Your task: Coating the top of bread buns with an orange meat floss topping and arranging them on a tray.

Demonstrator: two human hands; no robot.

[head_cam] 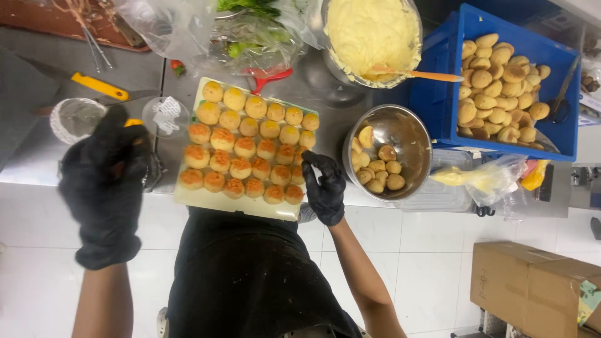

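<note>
The right hand (325,188) is gripping the edge of the tray (241,203) of small filled buns (241,147), which is overhanging the steel surface (37,159). The left hand (103,181) is hovering beside it, fingers spread and empty. Held one-sided, the tray could tip, sliding buns floorward.

You stand in commercial kitchen or bakery prep area. Evidence: stainless steel worktop (37,169), white tiled floor (413,250). Pale rectangular tray of small round filled pastries (245,147) at near edge. Round steel bowl of pastry shells (388,153) right of it. Blue plastic crate of golden shells (501,81) far right. Large bowl of pale yellow cream (372,34) at far side.
</note>
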